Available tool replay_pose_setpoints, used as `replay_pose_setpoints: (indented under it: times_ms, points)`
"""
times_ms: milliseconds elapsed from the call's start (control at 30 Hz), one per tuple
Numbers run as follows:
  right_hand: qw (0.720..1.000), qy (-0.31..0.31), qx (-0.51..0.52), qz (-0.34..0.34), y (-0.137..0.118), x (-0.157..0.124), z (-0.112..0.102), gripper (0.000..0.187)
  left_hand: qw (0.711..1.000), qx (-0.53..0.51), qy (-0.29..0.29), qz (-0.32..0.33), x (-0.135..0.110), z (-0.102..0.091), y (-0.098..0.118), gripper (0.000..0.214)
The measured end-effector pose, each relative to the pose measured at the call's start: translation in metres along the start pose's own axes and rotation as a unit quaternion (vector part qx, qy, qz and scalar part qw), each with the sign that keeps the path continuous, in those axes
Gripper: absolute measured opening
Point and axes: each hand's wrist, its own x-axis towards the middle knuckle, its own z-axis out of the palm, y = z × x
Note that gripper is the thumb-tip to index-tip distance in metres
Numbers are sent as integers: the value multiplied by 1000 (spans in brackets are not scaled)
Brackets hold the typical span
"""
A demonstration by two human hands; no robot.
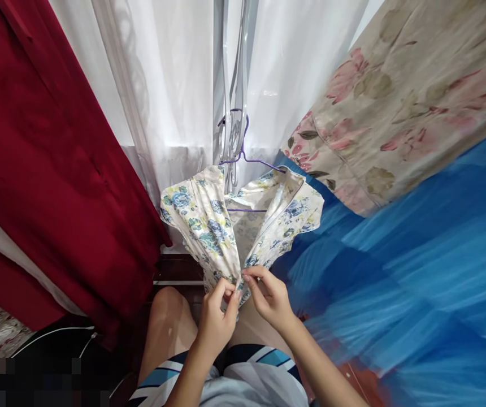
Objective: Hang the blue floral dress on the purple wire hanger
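One floral shirt on purple hanger: our left hand and right hand pinch its front edges together. Above our fingers the front gapes open, apparently not yet fastened.

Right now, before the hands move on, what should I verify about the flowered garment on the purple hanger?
1. White blue-flowered fabric garment hangs on the thin purple wire hanger: ok.
2. Hanger hook caught on the white metal window grille: ok.
3. Left hand pinches one front edge of the garment: ok.
4. Right hand pinches the other front edge: ok.
5. The two front edges meet at the fingertips: ok.
6. Button or fastener between the fingers: cannot tell.
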Motion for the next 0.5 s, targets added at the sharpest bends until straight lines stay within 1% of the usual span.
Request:
replay_pose_setpoints:
  times_ms: [100,133,200,267,333,400,467,500]
  points:
    - [991,-80,-40,-102,-2,27,-24,28,1000,6,6,7,1,2,3,15]
    - [984,-104,-64,-129,-3,40,-34,29,1000,11,8,7,1,3,4,14]
    - [969,-126,-118,-174,-4,72,-54,30,1000,20,4,7,0,4,5,13]
    - [954,-133,-162,-213,-6,110,-70,30,1000,25,-4,7,-2,7,6,13]
    - [942,-136,-183,-246,-9,152,-80,30,1000,24,-4,5,-4,12,6,13]
    - [942,-134,-185,-248,-14,189,-85,27,1000,20,6,0,-6,17,5,14]
    - [951,-101,-173,-234,-20,217,-85,24,1000,17,10,-4,-8,21,-1,16]
    - [958,-78,-163,-224,-23,225,-83,22,1000,19,11,-6,-9,23,-6,17]
